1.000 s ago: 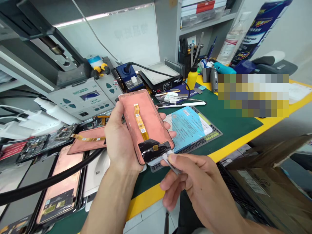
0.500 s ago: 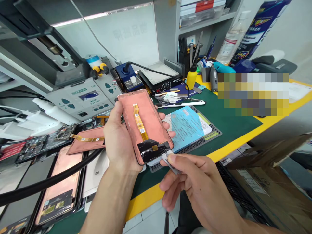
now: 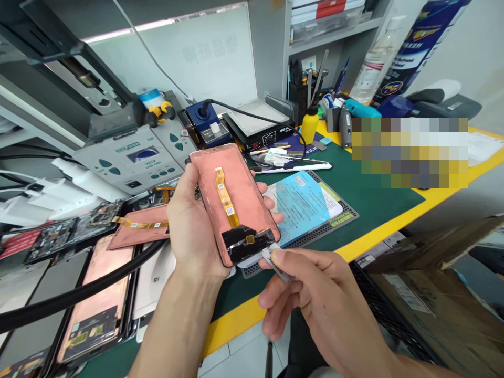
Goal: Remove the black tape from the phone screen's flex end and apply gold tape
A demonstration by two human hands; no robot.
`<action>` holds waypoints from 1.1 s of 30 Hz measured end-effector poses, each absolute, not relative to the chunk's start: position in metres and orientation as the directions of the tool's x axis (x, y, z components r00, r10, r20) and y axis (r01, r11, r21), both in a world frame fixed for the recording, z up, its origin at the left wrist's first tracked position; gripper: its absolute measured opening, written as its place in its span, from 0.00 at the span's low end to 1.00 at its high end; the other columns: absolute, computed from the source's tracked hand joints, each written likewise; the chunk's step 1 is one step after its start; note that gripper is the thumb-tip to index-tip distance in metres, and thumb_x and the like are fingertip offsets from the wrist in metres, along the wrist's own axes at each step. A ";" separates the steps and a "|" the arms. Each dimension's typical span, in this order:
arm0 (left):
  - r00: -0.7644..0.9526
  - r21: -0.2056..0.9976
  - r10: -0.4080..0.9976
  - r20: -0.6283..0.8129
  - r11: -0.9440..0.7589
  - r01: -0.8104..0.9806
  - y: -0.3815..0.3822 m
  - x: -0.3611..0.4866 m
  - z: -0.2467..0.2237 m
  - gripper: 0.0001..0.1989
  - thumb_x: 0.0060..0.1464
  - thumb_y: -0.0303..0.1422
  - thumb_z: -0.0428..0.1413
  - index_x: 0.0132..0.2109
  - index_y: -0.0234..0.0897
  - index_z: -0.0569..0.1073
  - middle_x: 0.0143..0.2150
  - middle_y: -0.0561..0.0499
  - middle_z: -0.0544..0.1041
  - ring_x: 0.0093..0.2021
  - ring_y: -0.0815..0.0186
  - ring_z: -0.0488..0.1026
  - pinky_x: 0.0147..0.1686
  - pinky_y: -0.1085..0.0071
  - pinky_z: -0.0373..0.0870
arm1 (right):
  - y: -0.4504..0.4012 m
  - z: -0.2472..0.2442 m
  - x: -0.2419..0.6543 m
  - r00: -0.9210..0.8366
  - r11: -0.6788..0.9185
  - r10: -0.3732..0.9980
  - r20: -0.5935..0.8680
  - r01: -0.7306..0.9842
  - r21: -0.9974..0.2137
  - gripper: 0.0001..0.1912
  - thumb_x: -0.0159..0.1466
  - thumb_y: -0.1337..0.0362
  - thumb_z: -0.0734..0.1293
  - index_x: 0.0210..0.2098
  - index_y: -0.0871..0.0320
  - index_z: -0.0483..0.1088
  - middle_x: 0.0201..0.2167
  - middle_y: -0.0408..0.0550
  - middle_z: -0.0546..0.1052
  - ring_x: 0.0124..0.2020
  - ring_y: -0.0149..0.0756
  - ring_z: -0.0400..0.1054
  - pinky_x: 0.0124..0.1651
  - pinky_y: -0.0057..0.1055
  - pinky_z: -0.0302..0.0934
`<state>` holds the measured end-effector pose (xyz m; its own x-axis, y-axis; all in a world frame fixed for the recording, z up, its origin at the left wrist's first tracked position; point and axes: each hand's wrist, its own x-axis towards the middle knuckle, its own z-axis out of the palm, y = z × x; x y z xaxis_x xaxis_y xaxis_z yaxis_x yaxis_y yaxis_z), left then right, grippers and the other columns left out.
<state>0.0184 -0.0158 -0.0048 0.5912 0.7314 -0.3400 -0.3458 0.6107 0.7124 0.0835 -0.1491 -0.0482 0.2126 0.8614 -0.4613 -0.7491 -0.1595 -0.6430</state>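
Observation:
My left hand point(image 3: 192, 226) is wrapped around a phone screen point(image 3: 240, 178), its copper-coloured back tilted up towards me. Down the middle of that back runs a yellow-orange flex cable point(image 3: 225, 198). Black film point(image 3: 241, 242) covers the lower end. Between the thumb and fingers of my right hand point(image 3: 311, 283) is a small thin grey metal blade point(image 3: 273, 260). Its tip meets the screen's lower right corner; whether it goes under the edge I cannot tell. Below the screen lies a blue-and-white printed sheet point(image 3: 303, 202) on a dark perforated mat point(image 3: 348, 214).
Several phone parts and a copper-backed screen point(image 3: 100, 283) lie at the left, crossed by a thick black hose point(image 3: 94, 286). A grey soldering station point(image 3: 137, 157), a black heating plate point(image 3: 263, 131) and a yellow bottle point(image 3: 310, 126) stand behind. The bench has a yellow edge point(image 3: 378, 233).

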 end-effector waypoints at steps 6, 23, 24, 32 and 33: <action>0.590 0.715 0.731 -0.343 0.610 -0.340 -0.015 0.020 -0.005 0.35 0.62 0.57 0.41 0.48 0.31 0.76 0.36 0.39 0.76 0.31 0.53 0.76 0.31 0.50 0.79 | -0.152 -0.049 0.084 0.205 -0.164 0.869 -0.451 -0.741 -0.652 0.19 0.62 0.52 0.71 0.25 0.62 0.75 0.20 0.51 0.80 0.15 0.34 0.73 0.19 0.25 0.68; 0.602 0.704 0.723 -0.339 0.619 -0.347 -0.016 0.018 -0.002 0.34 0.63 0.56 0.41 0.48 0.30 0.76 0.35 0.39 0.77 0.30 0.54 0.76 0.31 0.50 0.78 | -0.151 -0.047 0.084 0.211 -0.177 0.855 -0.475 -0.741 -0.648 0.19 0.57 0.51 0.75 0.25 0.62 0.75 0.19 0.49 0.79 0.14 0.34 0.71 0.19 0.26 0.66; 0.600 0.706 0.725 -0.338 0.617 -0.348 -0.017 0.018 -0.002 0.34 0.63 0.56 0.41 0.48 0.30 0.76 0.35 0.39 0.77 0.30 0.54 0.76 0.31 0.50 0.78 | -0.151 -0.047 0.084 0.211 -0.175 0.855 -0.474 -0.743 -0.646 0.19 0.58 0.51 0.75 0.25 0.62 0.75 0.19 0.49 0.79 0.14 0.35 0.72 0.19 0.26 0.66; 0.615 0.720 0.724 -0.312 0.602 -0.344 -0.014 0.016 -0.004 0.35 0.64 0.56 0.39 0.46 0.29 0.77 0.35 0.37 0.79 0.30 0.51 0.79 0.29 0.51 0.79 | -0.151 -0.049 0.085 0.227 -0.160 0.859 -0.460 -0.733 -0.661 0.17 0.58 0.53 0.75 0.25 0.63 0.76 0.19 0.50 0.79 0.15 0.35 0.72 0.19 0.26 0.67; 0.622 0.719 0.720 -0.308 0.604 -0.343 -0.014 0.016 -0.005 0.36 0.64 0.56 0.39 0.46 0.29 0.77 0.35 0.37 0.79 0.30 0.51 0.79 0.29 0.51 0.79 | -0.151 -0.048 0.086 0.229 -0.165 0.858 -0.459 -0.725 -0.669 0.18 0.58 0.52 0.75 0.24 0.63 0.76 0.19 0.50 0.79 0.15 0.35 0.72 0.19 0.26 0.67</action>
<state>0.0156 -0.0138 -0.0045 0.6219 0.7198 -0.3084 -0.3428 0.6043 0.7193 0.0856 -0.1508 -0.0485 0.2289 0.8582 -0.4595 -0.7249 -0.1648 -0.6689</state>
